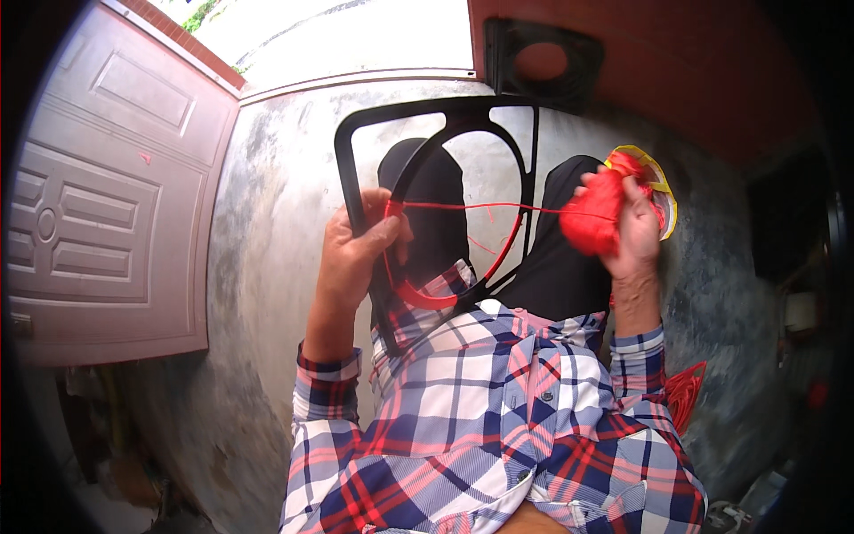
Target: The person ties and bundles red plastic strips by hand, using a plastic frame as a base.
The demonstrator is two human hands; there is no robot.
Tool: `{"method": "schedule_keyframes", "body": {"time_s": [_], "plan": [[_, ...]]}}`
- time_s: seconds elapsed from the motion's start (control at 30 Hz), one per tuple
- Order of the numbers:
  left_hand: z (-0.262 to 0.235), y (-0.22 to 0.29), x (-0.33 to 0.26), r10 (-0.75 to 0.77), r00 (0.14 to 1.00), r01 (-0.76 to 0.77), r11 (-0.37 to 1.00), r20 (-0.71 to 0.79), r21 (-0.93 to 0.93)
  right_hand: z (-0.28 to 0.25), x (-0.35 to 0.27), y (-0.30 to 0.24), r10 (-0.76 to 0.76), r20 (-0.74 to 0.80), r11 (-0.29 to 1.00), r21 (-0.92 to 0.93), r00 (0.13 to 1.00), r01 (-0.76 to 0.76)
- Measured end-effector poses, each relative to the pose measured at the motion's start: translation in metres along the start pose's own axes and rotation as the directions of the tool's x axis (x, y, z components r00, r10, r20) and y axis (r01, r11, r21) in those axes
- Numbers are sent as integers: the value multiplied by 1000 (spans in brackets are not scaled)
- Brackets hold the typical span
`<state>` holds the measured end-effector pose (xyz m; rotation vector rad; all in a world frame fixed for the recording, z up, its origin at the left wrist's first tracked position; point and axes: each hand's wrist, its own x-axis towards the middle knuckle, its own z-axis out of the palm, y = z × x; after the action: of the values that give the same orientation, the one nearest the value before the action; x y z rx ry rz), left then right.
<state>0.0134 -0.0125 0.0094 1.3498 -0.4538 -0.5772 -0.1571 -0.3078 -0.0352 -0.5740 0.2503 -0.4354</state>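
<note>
Cord (445,206), red and pulled pretty straight, crosses the round opening of this black frame (465,117). My left grip (366,238) is pinching the frame's ring on its left side, thumb pressed onto the red wrapping (425,297), which also covers the lower part of the ring. My right grip (637,224), off to the right of the frame, is closed around a fat red bundle (592,214), and the strand leads over to it. Some thin red strands (483,245) show through the opening too. Frame's right above my black trousers (560,276). Just past its top right there's a second black frame (507,67) with a round hole. Yellow-rimmed basket (671,188) sits right of the frame, partly behind my right grip. Well left of the frame is a panelled door (116,205) with a little red mark (145,158), too small to read.
</note>
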Motion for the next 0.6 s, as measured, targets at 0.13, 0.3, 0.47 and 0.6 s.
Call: {"method": "schedule_keyframes", "body": {"time_s": [0.13,0.3,0.47,0.6], "plan": [[11,1,-4,134,990,-142,949,46,281,71,-11,25,161,341,968,-239,926,-80],[65,24,-3,515,817,-566,629,260,532,120,12,43,85,281,779,-617,956,112],[43,9,10,364,889,-432,867,278,248,50,28,63,173,501,982,-156,848,-108],[27,0,-3,116,953,-151,983,279,106,66,28,93,302,472,850,260,828,-458]]}}
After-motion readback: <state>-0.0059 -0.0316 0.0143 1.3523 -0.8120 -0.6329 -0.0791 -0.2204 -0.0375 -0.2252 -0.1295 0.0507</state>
